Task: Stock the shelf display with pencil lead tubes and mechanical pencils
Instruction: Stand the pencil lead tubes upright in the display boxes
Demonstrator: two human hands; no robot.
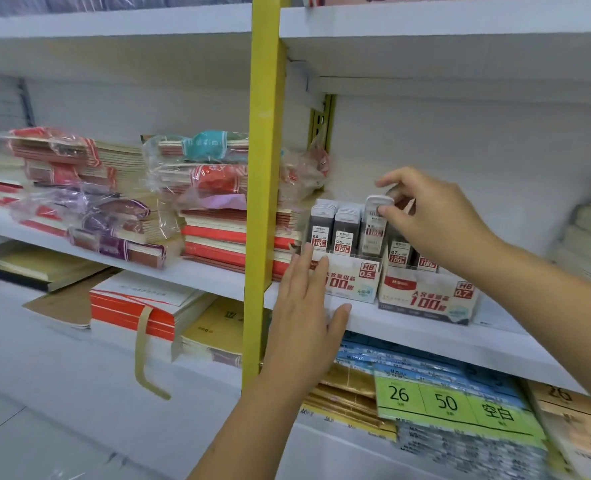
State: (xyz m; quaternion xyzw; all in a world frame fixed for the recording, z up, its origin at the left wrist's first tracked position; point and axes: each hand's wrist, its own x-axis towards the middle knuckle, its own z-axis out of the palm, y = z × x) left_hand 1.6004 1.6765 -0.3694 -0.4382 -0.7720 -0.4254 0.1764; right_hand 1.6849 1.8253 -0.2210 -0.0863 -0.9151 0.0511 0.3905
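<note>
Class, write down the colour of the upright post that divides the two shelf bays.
Yellow; the head view shows the post best.

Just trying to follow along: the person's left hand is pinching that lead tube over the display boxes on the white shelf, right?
Not quite. The right hand is the one pinching the lead tube over the display boxes on the white shelf, as the head view shows. The left hand holds nothing, its fingers straight at the shelf's front edge.

White shelves [408, 329] span a pale back wall [460, 140]. A yellow post [264, 168] divides them. Wrapped notebooks [89, 188] sit stacked left.
</note>
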